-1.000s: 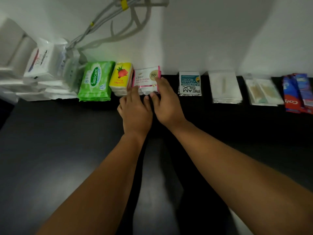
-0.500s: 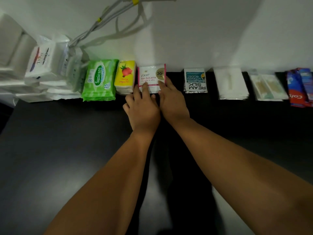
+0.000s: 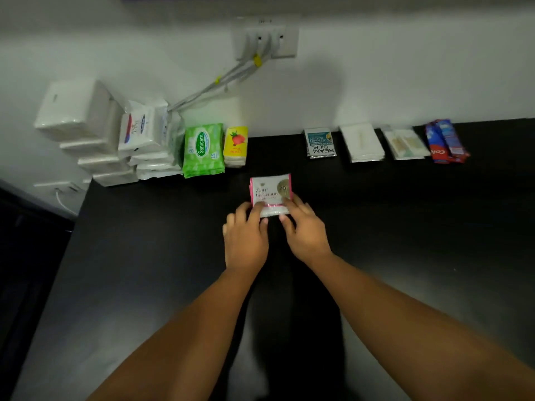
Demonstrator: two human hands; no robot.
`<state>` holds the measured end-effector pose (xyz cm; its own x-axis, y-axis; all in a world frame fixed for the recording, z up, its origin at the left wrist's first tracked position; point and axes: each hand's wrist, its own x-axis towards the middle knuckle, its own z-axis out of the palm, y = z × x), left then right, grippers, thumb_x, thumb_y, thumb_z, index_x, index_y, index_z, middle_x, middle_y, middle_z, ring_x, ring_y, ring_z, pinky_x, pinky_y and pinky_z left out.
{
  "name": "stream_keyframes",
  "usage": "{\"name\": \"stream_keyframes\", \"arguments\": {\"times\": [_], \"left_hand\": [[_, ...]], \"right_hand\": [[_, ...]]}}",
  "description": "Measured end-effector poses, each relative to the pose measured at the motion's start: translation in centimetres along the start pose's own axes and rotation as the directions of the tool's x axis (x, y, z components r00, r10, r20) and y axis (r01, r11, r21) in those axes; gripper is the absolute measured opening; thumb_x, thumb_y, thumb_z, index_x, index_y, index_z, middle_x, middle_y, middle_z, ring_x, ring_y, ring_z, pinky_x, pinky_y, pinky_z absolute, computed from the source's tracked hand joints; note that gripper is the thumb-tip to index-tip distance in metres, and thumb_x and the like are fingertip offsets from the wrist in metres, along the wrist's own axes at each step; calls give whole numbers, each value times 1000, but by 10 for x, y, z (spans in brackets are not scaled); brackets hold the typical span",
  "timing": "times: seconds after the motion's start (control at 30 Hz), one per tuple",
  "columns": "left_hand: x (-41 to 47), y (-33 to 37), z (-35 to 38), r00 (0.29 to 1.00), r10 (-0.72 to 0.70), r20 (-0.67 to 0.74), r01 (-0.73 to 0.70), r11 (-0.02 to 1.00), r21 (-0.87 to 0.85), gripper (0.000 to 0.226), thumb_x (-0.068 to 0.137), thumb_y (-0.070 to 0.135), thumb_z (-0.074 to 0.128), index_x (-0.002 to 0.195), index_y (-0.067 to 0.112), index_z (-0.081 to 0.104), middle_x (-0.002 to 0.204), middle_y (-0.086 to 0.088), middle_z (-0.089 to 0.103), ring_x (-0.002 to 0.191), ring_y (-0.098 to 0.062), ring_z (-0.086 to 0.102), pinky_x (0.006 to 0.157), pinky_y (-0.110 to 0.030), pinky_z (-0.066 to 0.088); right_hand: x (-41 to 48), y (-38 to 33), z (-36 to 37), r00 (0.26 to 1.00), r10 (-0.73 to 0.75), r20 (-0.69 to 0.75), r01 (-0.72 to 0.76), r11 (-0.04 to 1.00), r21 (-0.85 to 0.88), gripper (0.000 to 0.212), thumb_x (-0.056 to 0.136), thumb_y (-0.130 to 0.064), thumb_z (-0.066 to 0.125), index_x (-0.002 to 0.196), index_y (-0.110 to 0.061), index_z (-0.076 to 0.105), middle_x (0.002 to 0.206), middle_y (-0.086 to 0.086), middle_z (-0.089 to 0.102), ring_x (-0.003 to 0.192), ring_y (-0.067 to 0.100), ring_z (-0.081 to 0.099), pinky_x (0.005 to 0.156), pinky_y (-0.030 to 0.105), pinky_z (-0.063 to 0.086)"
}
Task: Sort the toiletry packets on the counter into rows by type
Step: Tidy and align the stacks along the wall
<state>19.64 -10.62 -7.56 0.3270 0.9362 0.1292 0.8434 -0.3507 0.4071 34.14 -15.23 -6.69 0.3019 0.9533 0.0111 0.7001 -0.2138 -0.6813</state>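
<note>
A pink and white Dove sachet stack (image 3: pixel 269 192) sits out on the black counter (image 3: pixel 405 241), away from the wall. My left hand (image 3: pixel 246 235) and my right hand (image 3: pixel 302 230) both pinch its near edge from either side. Along the wall lie a green Sanicare wipes pack (image 3: pixel 203 149), a yellow strawberry packet stack (image 3: pixel 236 146), a Cream Silk sachet stack (image 3: pixel 320 142), white flat packets (image 3: pixel 363 141), clear-wrapped packets (image 3: pixel 405 143) and red and blue Colgate sachets (image 3: pixel 445 141). A gap shows between the yellow stack and the Cream Silk stack.
White tissue packs and Dove soap packs (image 3: pixel 139 131) are piled at the counter's back left corner. A wall socket (image 3: pixel 266 39) with grey cables (image 3: pixel 214 85) sits above them. The counter's left edge (image 3: pixel 75 227) drops off to a dark floor.
Both hands have pulled the Dove sachet stack back from its place in the row by the wall toward me. The camera has tilted up, showing the wall socket.
</note>
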Motion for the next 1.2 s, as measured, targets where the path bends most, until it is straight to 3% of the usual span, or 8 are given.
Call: {"name": "stream_keyframes", "arguments": {"times": [0.17, 0.3, 0.47, 0.53, 0.63, 0.83, 1.07, 1.2], "left_hand": [[-43, -9, -14, 996, 64, 60, -65, 998, 16, 40, 99, 30, 52, 138, 25, 51, 137, -1, 50, 109, -21, 49, 89, -39, 44], [-55, -14, -21, 990, 108, 90, -106, 994, -28, 40, 98, 25, 57, 138, 22, 55, 135, -3, 51, 109, -23, 50, 88, -38, 44], [-56, -17, -25, 983, 145, 114, -137, 988, -78, 52, 95, 30, 62, 144, 22, 46, 143, -7, 44, 118, -25, 46, 96, -43, 45], [-48, -19, -27, 984, 118, 134, -112, 992, -54, 64, 93, 41, 63, 149, 24, 37, 151, -8, 38, 124, -26, 41, 100, -44, 40], [-38, -22, -28, 981, 139, 132, -141, 990, 7, 64, 91, 46, 64, 148, 24, 42, 150, -5, 45, 124, -27, 41, 98, -44, 37], [-26, -14, -17, 972, 233, 27, -232, 972, -26, 47, 88, 36, 72, 130, 19, 64, 132, -3, 63, 109, -28, 54, 89, -43, 41], [14, 14, -2, 988, 151, 36, -149, 988, -45, 43, 89, 37, 68, 129, 23, 64, 132, -2, 63, 109, -29, 52, 87, -42, 41], [45, 24, 6, 988, 151, -26, -152, 986, -70, 41, 88, 27, 69, 127, 14, 66, 128, -10, 66, 117, -35, 55, 97, -44, 43]], "right_hand": [[-53, -4, 4, 994, 71, 81, -66, 995, -69, 55, 101, -32, 48, 153, -26, 32, 162, -5, 24, 149, 25, 25, 121, 41, 24], [-65, -8, 0, 991, 99, 88, -98, 995, -12, 57, 100, -27, 53, 153, -25, 32, 162, -7, 24, 149, 25, 23, 121, 42, 24], [-74, -9, -7, 993, 98, 68, -100, 995, 18, 64, 97, -31, 59, 153, -25, 31, 162, -2, 25, 148, 22, 26, 118, 39, 31], [-70, -5, -11, 996, 67, 67, -62, 996, -69, 68, 96, -37, 59, 154, -24, 28, 163, 0, 21, 149, 20, 22, 121, 40, 25], [-64, 3, -16, 997, -11, 75, 28, 973, -228, 65, 97, -38, 56, 154, -21, 29, 161, 6, 27, 150, 20, 19, 124, 39, 10], [-55, 8, -18, 999, -31, -41, 24, 986, -165, 51, 94, -22, 65, 141, -9, 52, 143, 10, 53, 138, 25, 42, 118, 40, 30], [-6, 17, -40, 998, -46, -33, 39, 982, -187, 44, 92, -14, 66, 133, -2, 59, 132, 19, 58, 121, 36, 55, 104, 44, 44], [31, 23, -43, 998, -56, -27, 49, 976, -211, 42, 93, -13, 64, 132, 0, 59, 133, 21, 57, 116, 38, 58, 98, 46, 48]]}}
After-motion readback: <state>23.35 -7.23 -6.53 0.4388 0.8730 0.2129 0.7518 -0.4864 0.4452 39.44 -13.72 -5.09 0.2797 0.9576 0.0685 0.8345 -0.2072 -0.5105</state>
